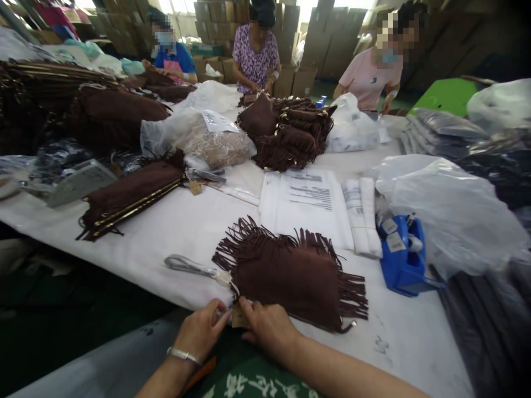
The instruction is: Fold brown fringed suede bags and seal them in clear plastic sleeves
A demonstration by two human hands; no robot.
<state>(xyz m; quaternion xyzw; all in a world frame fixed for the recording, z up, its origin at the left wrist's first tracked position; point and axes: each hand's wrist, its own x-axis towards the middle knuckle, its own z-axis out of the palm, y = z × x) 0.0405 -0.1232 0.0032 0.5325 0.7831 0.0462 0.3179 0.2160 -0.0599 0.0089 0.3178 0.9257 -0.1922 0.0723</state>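
Note:
A dark brown fringed bag (286, 276) lies flat on the white table in front of me, its tassels spread at the top and right side. At its lower left corner, my right hand (269, 326) pinches a small tan hang tag (239, 317). My left hand (201, 331) is just left of the tag with thumb and forefinger pressed together; whatever is between them is too small to make out. A looped grey strap (188, 264) with a pale end piece extends left from the same corner of the bag.
Another brown bag (136, 193) with a gold zip lies left. Behind are white printed sheets (307, 207), a blue tape dispenser (402, 257), a clear plastic bag (452, 204) and a pile of fringed bags (286, 132). Several people stand across the table (166, 298).

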